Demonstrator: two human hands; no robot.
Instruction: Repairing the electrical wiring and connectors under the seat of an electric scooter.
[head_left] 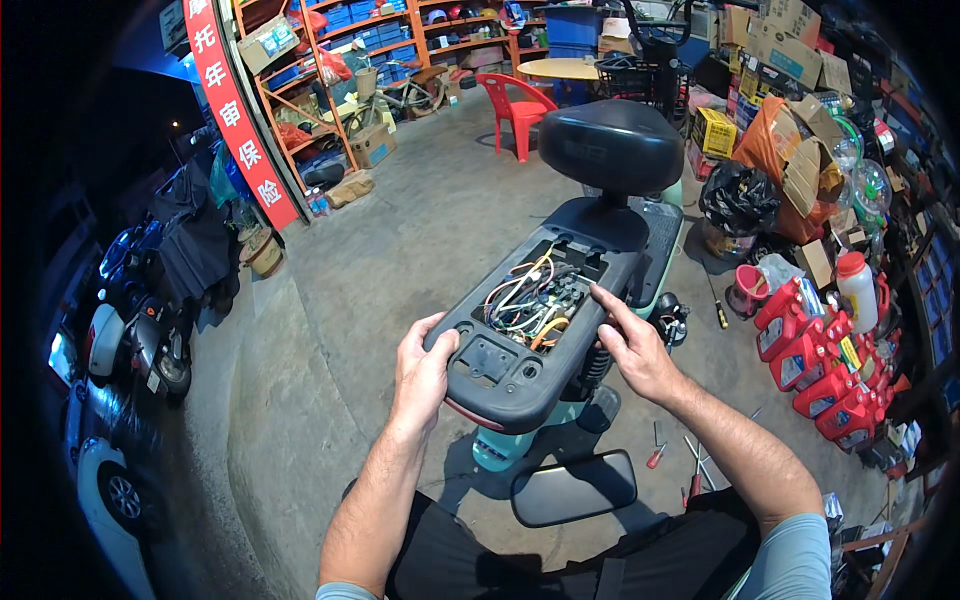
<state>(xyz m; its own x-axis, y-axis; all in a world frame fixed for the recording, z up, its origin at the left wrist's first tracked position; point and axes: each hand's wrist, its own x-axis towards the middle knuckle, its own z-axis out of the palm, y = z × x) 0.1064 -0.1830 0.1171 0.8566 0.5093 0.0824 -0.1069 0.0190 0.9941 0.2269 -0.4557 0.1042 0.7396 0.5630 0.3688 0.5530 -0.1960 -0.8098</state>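
In front of me stands an electric scooter with a black saddle (612, 148). Its black plastic rear deck (520, 385) has an uncovered compartment, where a tangle of wires (530, 300) in white, orange, red and black shows along with connectors. My left hand (425, 365) grips the deck's near left corner, thumb on top. At the right rim of the compartment, my right hand (635, 345) rests with its index finger stretched along the edge and thumb apart; its other fingers are partly hidden. A black padded seat cushion (575, 488) lies on the floor below the deck.
Screwdrivers (655, 445) and other tools lie on the concrete floor near my right knee. Red jugs (815, 350) crowd the right side beside boxes and bags. A red plastic chair (515, 112) and orange shelves (320, 80) stand farther back. Parked motorbikes (140, 340) are at left.
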